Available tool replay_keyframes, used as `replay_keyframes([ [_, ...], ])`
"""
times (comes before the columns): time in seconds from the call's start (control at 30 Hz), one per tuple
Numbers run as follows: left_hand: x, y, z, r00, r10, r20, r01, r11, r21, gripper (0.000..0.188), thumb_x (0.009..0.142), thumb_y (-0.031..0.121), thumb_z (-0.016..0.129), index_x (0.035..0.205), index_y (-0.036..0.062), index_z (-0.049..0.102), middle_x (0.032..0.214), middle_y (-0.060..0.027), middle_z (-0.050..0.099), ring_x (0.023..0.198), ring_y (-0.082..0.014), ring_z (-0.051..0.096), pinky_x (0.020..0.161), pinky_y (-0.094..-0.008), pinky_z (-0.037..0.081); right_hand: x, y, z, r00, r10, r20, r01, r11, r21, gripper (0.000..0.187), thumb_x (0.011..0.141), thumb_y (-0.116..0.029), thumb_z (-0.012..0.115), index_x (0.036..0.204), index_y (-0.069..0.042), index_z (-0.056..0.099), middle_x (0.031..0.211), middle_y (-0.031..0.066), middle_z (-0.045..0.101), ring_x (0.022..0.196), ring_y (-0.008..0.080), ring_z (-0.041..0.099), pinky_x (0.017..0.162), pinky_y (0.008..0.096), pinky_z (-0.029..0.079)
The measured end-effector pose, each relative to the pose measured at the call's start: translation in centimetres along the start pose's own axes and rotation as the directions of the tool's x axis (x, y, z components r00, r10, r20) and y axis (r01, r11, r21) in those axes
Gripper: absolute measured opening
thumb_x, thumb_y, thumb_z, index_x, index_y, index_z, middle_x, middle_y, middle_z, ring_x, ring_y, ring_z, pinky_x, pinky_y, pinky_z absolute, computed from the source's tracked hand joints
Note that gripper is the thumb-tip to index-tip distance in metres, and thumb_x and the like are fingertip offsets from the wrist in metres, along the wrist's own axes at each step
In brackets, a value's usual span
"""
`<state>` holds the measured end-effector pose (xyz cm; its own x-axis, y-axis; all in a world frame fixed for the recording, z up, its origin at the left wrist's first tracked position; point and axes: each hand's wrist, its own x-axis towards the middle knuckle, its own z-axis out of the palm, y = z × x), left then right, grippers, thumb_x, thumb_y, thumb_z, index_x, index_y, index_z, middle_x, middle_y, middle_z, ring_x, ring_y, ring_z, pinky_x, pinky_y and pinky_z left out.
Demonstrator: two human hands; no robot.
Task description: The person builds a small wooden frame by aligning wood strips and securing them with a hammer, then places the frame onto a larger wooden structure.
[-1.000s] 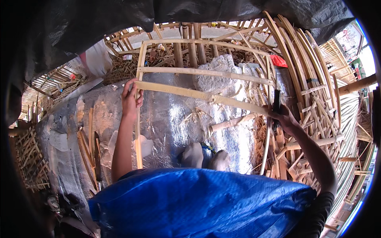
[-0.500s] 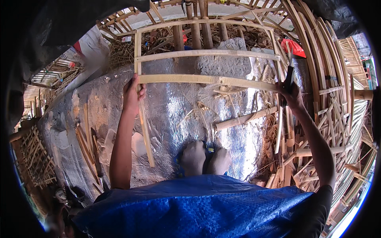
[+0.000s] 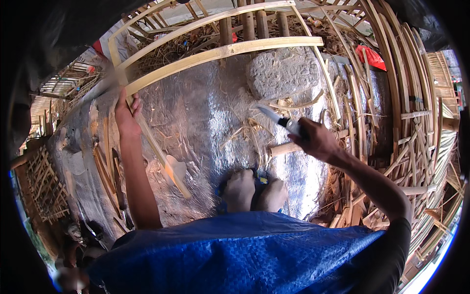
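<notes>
My left hand point(image 3: 128, 113) is closed round the left side strip of a bamboo frame point(image 3: 225, 50), close to where its nearest crosspiece joins. Two long side strips and several crosspieces make up this frame, which tilts up toward the left and far side. In my right hand point(image 3: 316, 139) is a knife point(image 3: 279, 117) with a dark handle, its bare blade pointing left and away from me. The knife is apart from the frame, over the silvery ground sheet. The frame's right side strip point(image 3: 323, 73) hangs free past the grey stone block.
A rough grey stone block point(image 3: 283, 73) sits on the silvery sheet point(image 3: 196, 108), with shavings and a bamboo piece point(image 3: 285, 149) nearer. Long bamboo strips point(image 3: 404, 73) stand along the right. Bamboo lengths point(image 3: 105, 181) lie left. A blue tarp point(image 3: 235, 255) covers my lap, my feet just beyond.
My right hand has let go of the frame's right end and come inward and nearer, turning the knife leftward. My left hand has moved left, and the frame has shifted away and tilted.
</notes>
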<state>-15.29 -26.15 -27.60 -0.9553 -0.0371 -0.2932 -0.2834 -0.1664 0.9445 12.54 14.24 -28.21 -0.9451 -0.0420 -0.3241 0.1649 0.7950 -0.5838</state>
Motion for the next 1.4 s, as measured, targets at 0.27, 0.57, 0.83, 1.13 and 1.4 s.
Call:
replay_keyframes([
  [0.27,-0.5,-0.5,0.6,0.996,0.000,0.089,0.005,0.998,-0.063,0.026,0.101,0.033,0.050,0.100,0.0083,0.057,0.079,0.0004,0.054,0.057,-0.0043,0.039,0.048,-0.0199,0.025,3.6,1.2,-0.2,0.951,-0.218,-0.219,0.210,0.976,-0.057,0.044,0.082,-0.038,0.078,0.100,-0.001,0.062,0.091,0.0142,0.066,0.076,0.0256,0.066,0.066,0.0392,0.057],
  [0.57,-1.8,-0.6,0.4,0.998,-0.004,0.055,0.005,1.000,-0.014,0.030,0.103,0.039,0.048,0.108,0.0102,0.056,0.081,0.0020,0.053,0.058,-0.0036,0.037,0.049,-0.0185,0.024,13.9,3.8,-6.2,0.765,-0.376,-0.523,0.045,0.841,-0.539,0.068,0.095,-0.058,0.051,0.131,-0.001,0.054,0.128,0.0274,0.054,0.116,0.0369,0.058,0.103,0.0536,0.042],
  [0.83,-2.3,0.0,1.0,0.982,0.079,-0.172,-0.083,0.996,-0.017,0.034,0.104,0.039,0.045,0.107,0.0063,0.056,0.082,-0.0002,0.052,0.059,-0.0034,0.036,0.048,-0.0180,0.025,16.6,4.3,-4.9,0.777,-0.227,-0.587,0.031,0.945,-0.325,0.082,0.082,-0.058,0.071,0.139,-0.004,0.048,0.092,0.0109,0.073,0.089,0.0236,0.069,0.090,0.0433,0.053],
  [1.13,-3.3,0.0,0.5,0.990,0.090,-0.110,-0.101,0.989,-0.104,0.039,0.104,0.039,0.045,0.105,0.0015,0.056,0.084,-0.0026,0.054,0.058,-0.0044,0.036,0.046,-0.0178,0.025,13.2,0.2,-2.7,0.855,-0.136,-0.500,0.107,0.991,-0.086,0.044,0.086,-0.050,0.071,0.104,-0.010,0.068,0.094,0.0145,0.071,0.082,0.0246,0.069,0.074,0.0387,0.057],
  [1.4,-4.9,-0.2,1.2,0.989,0.074,0.132,-0.053,0.986,-0.157,0.034,0.104,0.036,0.046,0.107,0.0033,0.056,0.083,-0.0025,0.054,0.057,-0.0037,0.036,0.045,-0.0179,0.025,8.1,-2.9,0.1,0.906,-0.024,-0.423,-0.099,0.959,-0.266,0.070,0.092,-0.059,0.055,0.137,-0.007,0.048,0.120,0.0316,0.051,0.110,0.0375,0.059,0.096,0.0560,0.046],
])
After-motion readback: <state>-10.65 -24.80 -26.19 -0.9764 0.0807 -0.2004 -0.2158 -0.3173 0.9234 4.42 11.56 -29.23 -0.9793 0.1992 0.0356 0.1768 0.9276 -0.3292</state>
